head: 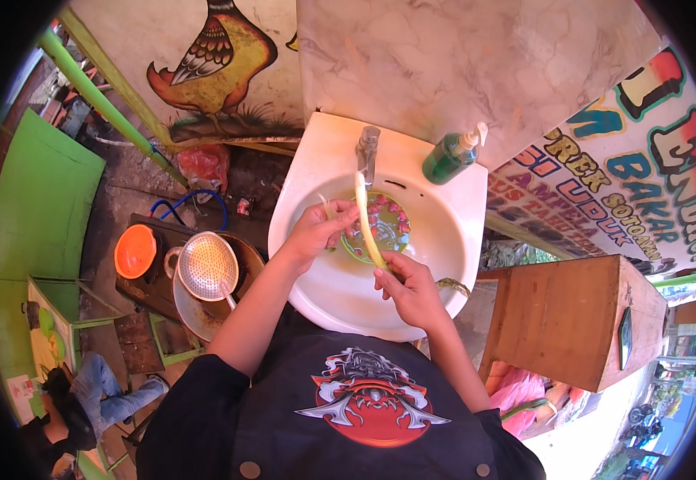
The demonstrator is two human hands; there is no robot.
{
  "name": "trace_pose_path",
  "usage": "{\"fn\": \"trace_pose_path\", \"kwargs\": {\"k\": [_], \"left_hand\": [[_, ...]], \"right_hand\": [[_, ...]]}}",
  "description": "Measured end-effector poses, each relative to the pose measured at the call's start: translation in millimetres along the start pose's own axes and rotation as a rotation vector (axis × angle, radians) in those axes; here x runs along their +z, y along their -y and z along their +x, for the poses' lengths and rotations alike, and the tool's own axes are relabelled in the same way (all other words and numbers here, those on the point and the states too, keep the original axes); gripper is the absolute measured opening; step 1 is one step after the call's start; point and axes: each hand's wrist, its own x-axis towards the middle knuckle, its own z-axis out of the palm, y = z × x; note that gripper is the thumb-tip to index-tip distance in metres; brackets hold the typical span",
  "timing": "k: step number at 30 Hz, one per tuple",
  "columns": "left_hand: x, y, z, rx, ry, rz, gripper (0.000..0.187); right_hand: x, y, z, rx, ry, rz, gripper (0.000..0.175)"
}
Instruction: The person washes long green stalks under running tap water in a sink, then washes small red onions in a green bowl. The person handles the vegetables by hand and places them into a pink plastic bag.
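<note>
My right hand (406, 285) grips a pale spring onion or leek stalk (367, 225) near its lower end. The stalk points up toward the tap, and a dark green leafy end (454, 286) trails out to the right behind that hand. Pinched in my left hand (322, 231) is a thin pale strip (327, 207) that looks like peeled outer layer; its fingertips are close beside the stalk. Below both hands, a green bowl (357, 257) of water with several red shallots (403, 227) sits in the white washbasin (324, 144); the hands and stalk partly cover it.
A metal tap (369, 147) and a green soap pump bottle (450, 159) stand at the basin's back. Leftward are a perforated strainer (208, 266), a wok (189, 309) and an orange bowl (135, 252). A wooden box (555, 318) is at right. A person (98, 390) sits lower left.
</note>
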Motion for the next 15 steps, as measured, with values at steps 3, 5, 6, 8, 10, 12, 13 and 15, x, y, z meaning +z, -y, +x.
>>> {"fn": "trace_pose_path", "kwargs": {"k": [3, 5, 6, 8, 10, 12, 13, 15], "left_hand": [[8.5, 2.2, -14.3, 0.015, 0.091, 0.012, 0.036], [12.5, 4.5, -18.1, 0.023, 0.047, 0.091, 0.035], [10.4, 5.8, -19.3, 0.030, 0.035, 0.117, 0.035], [5.2, 9.3, -20.0, 0.045, 0.013, 0.168, 0.036], [7.3, 8.2, -19.0, 0.080, -0.110, 0.054, 0.039], [7.2, 3.5, -16.3, 0.127, -0.216, -0.018, 0.040], [6.0, -2.4, -12.4, 0.158, -0.261, -0.032, 0.040], [5.1, -8.0, -6.7, 0.204, -0.300, -0.041, 0.038]], "right_hand": [[5.0, -0.7, -0.4, -0.025, -0.005, -0.058, 0.036], [5.4, -0.9, -2.2, -0.004, 0.007, -0.083, 0.036], [5.5, 0.7, -2.7, 0.021, 0.018, -0.071, 0.036], [8.3, 0.1, -5.8, 0.026, 0.015, -0.080, 0.036], [13.1, -3.9, -10.7, -0.013, -0.019, -0.121, 0.036], [13.4, -0.4, -9.5, -0.120, -0.073, -0.350, 0.036], [13.5, 1.0, -9.0, -0.173, -0.101, -0.464, 0.036], [15.6, -1.4, -8.4, -0.206, -0.132, -0.550, 0.037]]}}
